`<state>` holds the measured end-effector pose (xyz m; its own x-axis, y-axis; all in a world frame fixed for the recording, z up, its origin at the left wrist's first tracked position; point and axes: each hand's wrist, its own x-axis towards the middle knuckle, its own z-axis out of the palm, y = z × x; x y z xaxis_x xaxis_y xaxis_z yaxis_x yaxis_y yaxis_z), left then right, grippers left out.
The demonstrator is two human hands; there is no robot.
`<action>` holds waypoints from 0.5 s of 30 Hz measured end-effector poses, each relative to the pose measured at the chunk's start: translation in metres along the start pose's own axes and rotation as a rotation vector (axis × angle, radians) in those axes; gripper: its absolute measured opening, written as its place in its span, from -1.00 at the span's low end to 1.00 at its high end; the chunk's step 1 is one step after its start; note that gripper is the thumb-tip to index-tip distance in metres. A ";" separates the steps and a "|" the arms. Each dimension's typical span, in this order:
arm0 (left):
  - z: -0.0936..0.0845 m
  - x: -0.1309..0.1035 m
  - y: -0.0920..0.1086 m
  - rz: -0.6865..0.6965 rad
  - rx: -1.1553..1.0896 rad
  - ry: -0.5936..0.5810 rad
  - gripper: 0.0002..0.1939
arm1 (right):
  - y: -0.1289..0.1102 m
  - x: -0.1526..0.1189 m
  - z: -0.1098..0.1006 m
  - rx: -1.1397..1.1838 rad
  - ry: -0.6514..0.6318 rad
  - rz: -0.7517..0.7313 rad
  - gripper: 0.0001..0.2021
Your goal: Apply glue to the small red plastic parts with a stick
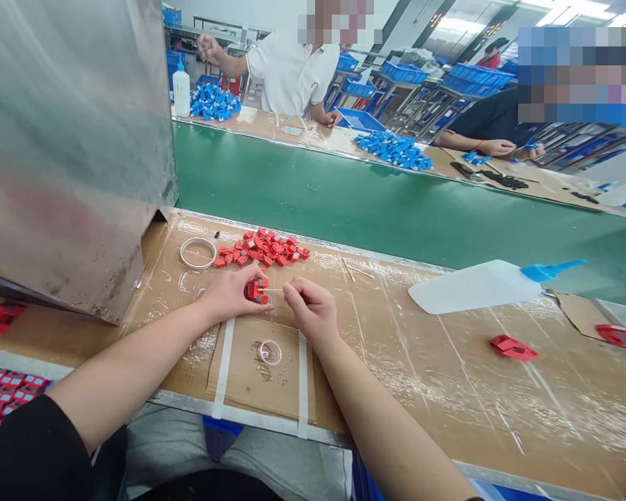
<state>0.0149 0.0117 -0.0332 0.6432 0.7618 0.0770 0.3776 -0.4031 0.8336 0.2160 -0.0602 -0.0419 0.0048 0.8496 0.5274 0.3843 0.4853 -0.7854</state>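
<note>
My left hand [236, 292] is closed around a small red plastic part [257, 291] with dark grey insides, held just above the bench. Between the fingertips of my right hand [311, 306] is a thin pale stick [274, 290], its far end reaching to the red part. A pile of similar red parts [268, 247] lies just beyond my hands. Below them, a small clear cup [269, 353] stands on a cardboard sheet [240, 386] taped to the bench, with brownish smears around it.
A tape roll [198, 253] lies beside a large metal housing [73, 139] at left. A white squeeze bottle [474, 287] lies at right, near a loose red part [514, 347]. Across the green conveyor belt [313, 184], two people sit by piles of blue parts [394, 149].
</note>
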 end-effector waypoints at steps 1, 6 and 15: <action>0.000 0.000 0.000 -0.001 0.000 0.006 -0.49 | 0.000 0.000 0.000 -0.003 0.003 0.001 -0.52; 0.000 0.001 -0.001 -0.002 -0.019 0.002 -0.49 | -0.001 0.001 0.001 -0.025 -0.009 0.040 -0.48; -0.008 0.003 -0.005 -0.043 -0.226 0.295 -0.44 | -0.012 0.001 -0.015 0.171 -0.290 -0.093 -0.45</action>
<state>0.0091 0.0200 -0.0326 0.3978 0.9023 0.1664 0.2222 -0.2707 0.9367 0.2256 -0.0688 -0.0270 -0.2952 0.8116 0.5042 0.2100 0.5699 -0.7945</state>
